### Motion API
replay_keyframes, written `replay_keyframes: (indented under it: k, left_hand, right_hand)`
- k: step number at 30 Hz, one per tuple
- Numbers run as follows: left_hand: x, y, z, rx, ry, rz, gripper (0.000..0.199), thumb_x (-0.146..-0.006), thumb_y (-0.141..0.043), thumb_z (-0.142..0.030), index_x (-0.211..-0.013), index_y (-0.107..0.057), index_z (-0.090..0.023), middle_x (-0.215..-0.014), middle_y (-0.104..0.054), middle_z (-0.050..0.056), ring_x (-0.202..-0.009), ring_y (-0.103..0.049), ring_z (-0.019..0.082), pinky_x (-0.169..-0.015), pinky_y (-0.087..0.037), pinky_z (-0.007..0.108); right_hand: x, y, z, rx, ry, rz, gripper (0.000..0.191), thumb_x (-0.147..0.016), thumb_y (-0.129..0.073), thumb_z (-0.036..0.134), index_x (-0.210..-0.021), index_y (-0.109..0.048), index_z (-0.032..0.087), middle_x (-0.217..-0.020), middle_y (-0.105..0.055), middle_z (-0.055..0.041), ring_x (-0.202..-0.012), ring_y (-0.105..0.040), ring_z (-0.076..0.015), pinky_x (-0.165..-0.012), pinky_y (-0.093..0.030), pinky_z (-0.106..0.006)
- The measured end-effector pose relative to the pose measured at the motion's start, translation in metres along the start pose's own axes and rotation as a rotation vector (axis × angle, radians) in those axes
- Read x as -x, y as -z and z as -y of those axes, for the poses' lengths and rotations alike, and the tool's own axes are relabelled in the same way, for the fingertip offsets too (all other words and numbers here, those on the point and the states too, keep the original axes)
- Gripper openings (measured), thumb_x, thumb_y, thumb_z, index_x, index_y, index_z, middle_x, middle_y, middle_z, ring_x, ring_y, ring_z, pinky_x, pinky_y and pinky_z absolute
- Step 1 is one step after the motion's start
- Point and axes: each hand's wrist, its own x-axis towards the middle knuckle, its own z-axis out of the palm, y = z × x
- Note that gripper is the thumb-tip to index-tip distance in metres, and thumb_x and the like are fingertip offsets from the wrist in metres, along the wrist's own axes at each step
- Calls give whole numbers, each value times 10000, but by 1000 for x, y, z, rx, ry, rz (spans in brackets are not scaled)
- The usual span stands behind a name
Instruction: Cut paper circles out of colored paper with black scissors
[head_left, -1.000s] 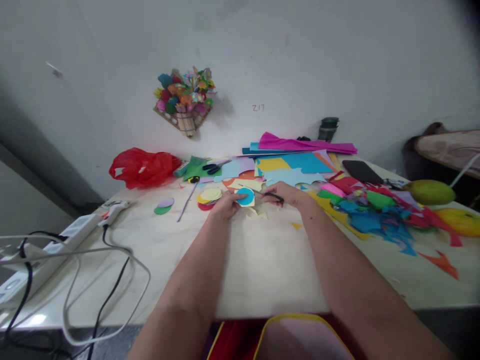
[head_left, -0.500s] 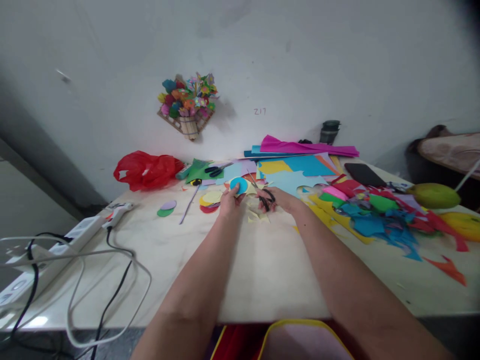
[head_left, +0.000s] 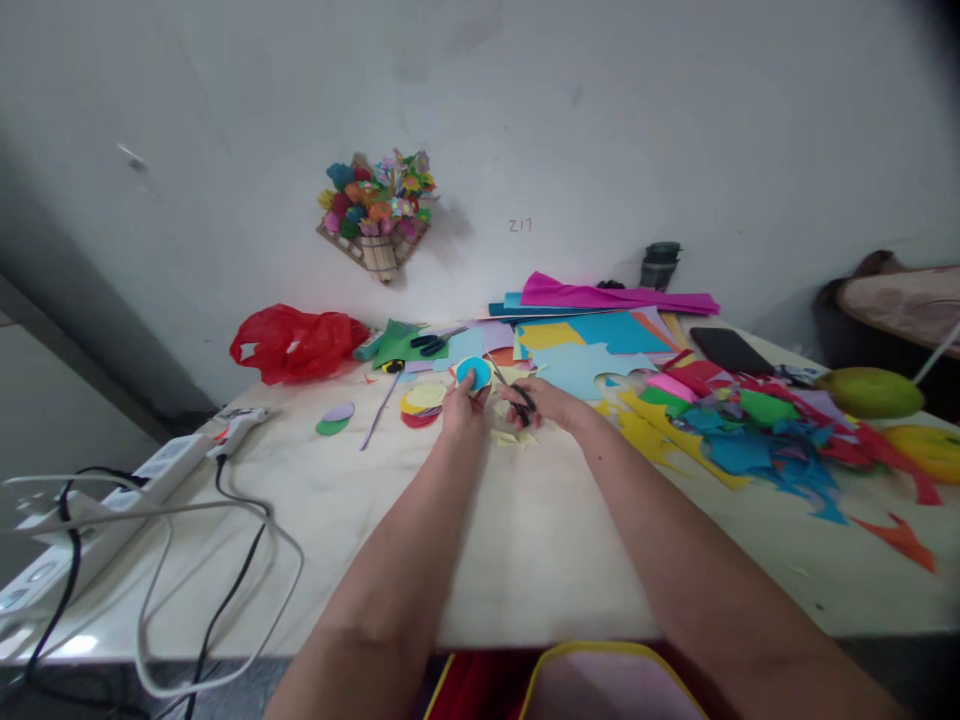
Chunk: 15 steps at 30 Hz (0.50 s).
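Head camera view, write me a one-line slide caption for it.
Left hand holding a blue disc, right hand gripping black-handled scissors, colourful scraps heaped to the right.

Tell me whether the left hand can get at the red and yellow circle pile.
Probably yes: the red and yellow circle pile lies just beside the left hand, with nothing visible between them, though that hand holds the blue circle, which may hamper picking one up.

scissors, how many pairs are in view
2: one pair in the right hand, another pair lying across the green sheet toward the back. More may be hidden.
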Motion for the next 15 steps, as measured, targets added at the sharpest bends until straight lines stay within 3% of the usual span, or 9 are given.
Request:
replay_keyframes:
  k: [4, 10, 15]
  left_hand:
    - [0, -1, -1, 4, 17, -36, 192, -700, -774, -214, -770, -595, -218, -764, -690, 9, -826, -688, 179, -726, -557, 281]
    - [5, -4, -3, -76, 62, -14, 166, -680, -754, -161, -780, -624, -187, -749, -669, -10, -726, -663, 130, -684, -532, 243]
    - [10, -7, -1, -81, 57, 80, 215, -627, -801, -192, -775, -650, -152, -726, -678, 14, -680, -653, 135, -667, -539, 253]
  right_hand:
    - [-5, -4, -1, -3, -16, -86, 295, -792, -732, 388, -724, -558, 161, -564, -648, -31, -405, -564, -109, -319, -309, -184]
    - [-12, -2, -1, -237, 16, -386, 393, -603, -870, 267, -805, -541, 191, -552, -614, 34, -459, -569, -100, -404, -349, -182]
    - [-14, 2, -3, -353, 65, -413, 509, -500, -896, 305, -861, -554, 197, -586, -631, 30, -538, -597, -123, -445, -352, -197]
